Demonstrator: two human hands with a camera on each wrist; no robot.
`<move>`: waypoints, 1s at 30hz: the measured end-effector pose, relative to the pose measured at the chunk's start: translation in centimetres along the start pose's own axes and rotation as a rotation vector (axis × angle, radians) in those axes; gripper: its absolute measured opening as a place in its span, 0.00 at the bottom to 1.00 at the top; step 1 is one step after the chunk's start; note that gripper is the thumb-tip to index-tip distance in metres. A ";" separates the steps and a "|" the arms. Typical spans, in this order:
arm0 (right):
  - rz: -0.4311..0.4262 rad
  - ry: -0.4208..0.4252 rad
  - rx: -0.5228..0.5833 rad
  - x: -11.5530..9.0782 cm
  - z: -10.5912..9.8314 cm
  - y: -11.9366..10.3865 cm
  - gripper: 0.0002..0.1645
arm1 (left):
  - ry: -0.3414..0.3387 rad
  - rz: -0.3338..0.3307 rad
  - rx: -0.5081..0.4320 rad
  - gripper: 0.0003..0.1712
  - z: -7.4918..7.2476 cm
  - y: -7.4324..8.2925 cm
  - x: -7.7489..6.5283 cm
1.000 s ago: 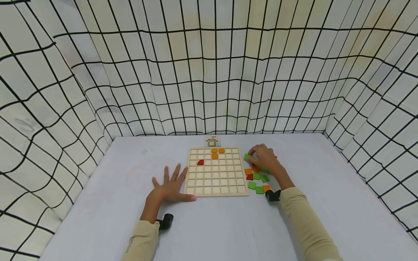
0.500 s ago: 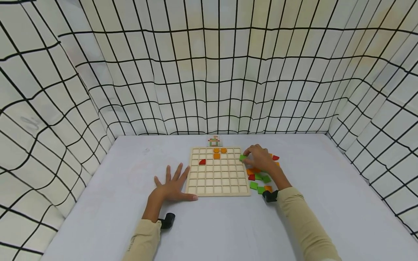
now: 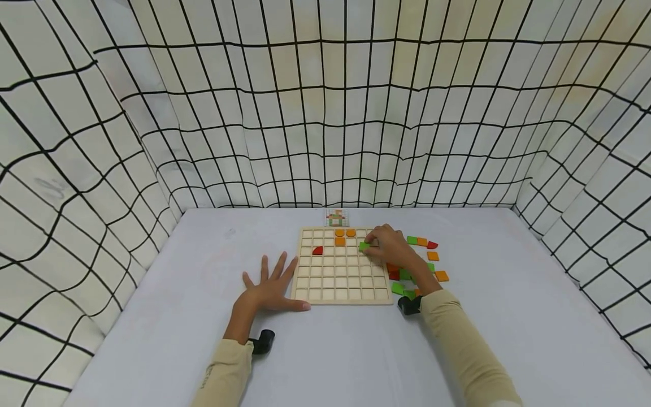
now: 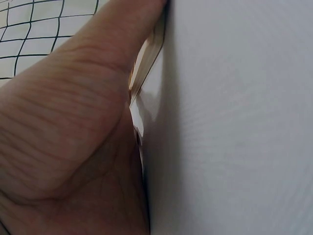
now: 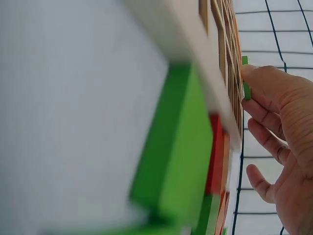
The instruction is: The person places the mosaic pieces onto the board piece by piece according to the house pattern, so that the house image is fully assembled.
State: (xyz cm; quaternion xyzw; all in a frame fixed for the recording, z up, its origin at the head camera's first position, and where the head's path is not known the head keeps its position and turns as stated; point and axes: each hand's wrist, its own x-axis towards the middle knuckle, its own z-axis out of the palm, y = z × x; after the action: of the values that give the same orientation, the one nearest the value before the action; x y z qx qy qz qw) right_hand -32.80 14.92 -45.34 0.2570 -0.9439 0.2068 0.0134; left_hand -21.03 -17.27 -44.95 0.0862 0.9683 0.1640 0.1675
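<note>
My right hand [image 3: 390,247] pinches a green square tile [image 3: 363,247] over the right part of the wooden grid board [image 3: 325,281]. In the right wrist view the same green tile [image 5: 246,81] is held on edge between thumb and fingers, close over the board's cells. Fingers spread, my left hand [image 3: 269,289] lies flat at the board's lower left corner, its thumb along the front edge. Two orange round tiles [image 3: 345,233] sit in the back row, an orange square tile [image 3: 340,241] in front of the left one. A red quarter-round tile [image 3: 317,250] sits further left.
Right of the board lie several loose green, orange and red tiles [image 3: 433,256], partly hidden under my right forearm. A small card with a coloured pattern [image 3: 337,217] lies behind the board. Netted white walls [image 3: 325,141] close off the table's back and sides.
My right hand has carried the green tile leftward from the loose pile to over the board, uncovering tiles at the back right. The left hand keeps its place by the board's corner.
</note>
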 end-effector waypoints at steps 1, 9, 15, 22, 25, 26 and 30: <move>-0.013 0.003 0.000 0.1 0.1 -0.1 0.17 | 0.001 0.001 0.000 0.72 0.0 0.0 0.0; -0.079 -0.010 -0.047 1.2 0.6 -2.2 0.19 | 0.001 -0.003 0.010 0.71 -0.1 0.3 0.0; -0.119 0.011 -0.094 2.0 0.8 -3.6 0.16 | -0.010 -0.007 0.014 0.71 -0.3 0.3 0.0; -0.108 -0.005 -0.104 2.8 1.5 -4.6 0.17 | -0.005 -0.004 0.007 0.71 -0.4 0.2 0.0; -0.102 -0.009 -0.102 2.9 1.8 -4.9 0.17 | -0.011 -0.002 0.004 0.71 -0.3 0.3 0.0; -0.099 -0.014 -0.102 2.9 2.0 -5.0 0.18 | -0.012 -0.001 0.004 0.71 -0.3 0.3 -0.1; -0.094 -0.023 -0.104 3.1 2.2 -5.5 0.16 | -0.020 0.001 0.004 0.71 -0.3 0.3 -0.1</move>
State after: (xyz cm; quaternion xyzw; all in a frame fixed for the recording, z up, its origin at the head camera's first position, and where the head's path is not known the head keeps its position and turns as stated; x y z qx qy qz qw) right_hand -32.64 8.23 -44.80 0.3026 -0.9403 0.1537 0.0254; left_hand -20.98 -17.11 -44.58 0.0887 0.9669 0.1614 0.1767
